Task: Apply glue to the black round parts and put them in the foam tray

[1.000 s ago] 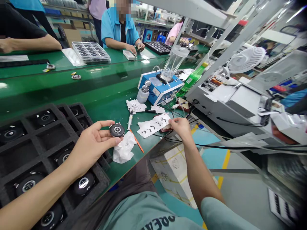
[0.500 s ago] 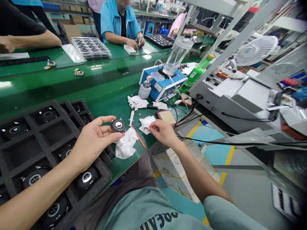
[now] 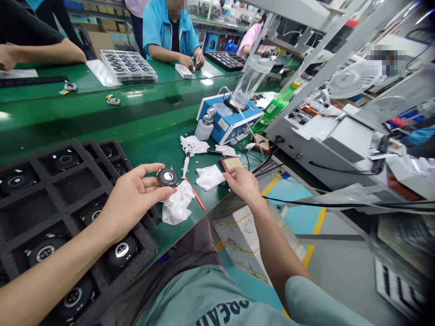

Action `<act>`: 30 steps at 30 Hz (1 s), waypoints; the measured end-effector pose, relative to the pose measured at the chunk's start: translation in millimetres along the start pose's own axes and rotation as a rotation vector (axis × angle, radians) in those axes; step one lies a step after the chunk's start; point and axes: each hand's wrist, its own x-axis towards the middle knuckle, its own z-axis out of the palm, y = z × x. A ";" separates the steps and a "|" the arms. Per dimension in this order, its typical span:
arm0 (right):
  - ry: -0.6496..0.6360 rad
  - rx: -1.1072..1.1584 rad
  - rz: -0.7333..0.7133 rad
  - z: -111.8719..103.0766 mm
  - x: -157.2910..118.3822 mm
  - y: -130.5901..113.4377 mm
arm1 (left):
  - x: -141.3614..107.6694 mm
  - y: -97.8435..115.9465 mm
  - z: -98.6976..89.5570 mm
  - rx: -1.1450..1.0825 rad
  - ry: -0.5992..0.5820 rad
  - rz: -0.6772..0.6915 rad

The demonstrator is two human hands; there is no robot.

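My left hand [image 3: 137, 194] pinches a round black smartwatch body [image 3: 167, 177] by its edge, with the pale oval sensor side facing up. Below it lies a crumpled white tissue [image 3: 177, 206]. My right hand [image 3: 242, 182] is closed, fingertips pressed together, beside a flat white paper [image 3: 210, 177] and in front of a tan sponge in a brown holder [image 3: 231, 163]. Whatever those fingertips hold, if anything, is too small to make out. An orange stick [image 3: 196, 194] and a syringe [image 3: 186, 164] lie between my hands.
Black foam trays [image 3: 50, 181] with several watch bodies stand at left. A blue machine [image 3: 231, 124], a pump bottle [image 3: 205, 128] and a green bottle [image 3: 277, 106] stand further back. Cables [image 3: 295, 203] run along the right. A co-worker's hands [image 3: 192, 62] are across the bench.
My right hand has moved right, from over the white paper to near the sponge holder, uncovering more of the paper. My left hand still holds the watch body in about the same place.
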 end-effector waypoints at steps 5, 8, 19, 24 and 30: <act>-0.022 -0.016 0.010 6.4 0.5 -11.8 | -1.1 0.8 -0.4 -0.003 0.000 0.002; -0.020 0.029 -0.006 4.5 2.6 -12.6 | -1.8 0.6 -0.6 -0.011 0.003 0.001; 0.130 0.601 0.076 -3.5 19.0 18.0 | -2.2 -0.1 0.6 -0.007 0.017 0.028; 0.170 0.813 0.127 0.8 14.5 27.0 | -1.8 0.7 1.0 0.016 0.003 0.038; 0.193 1.042 0.080 6.0 -6.4 4.6 | -3.5 2.7 1.4 0.028 -0.005 0.022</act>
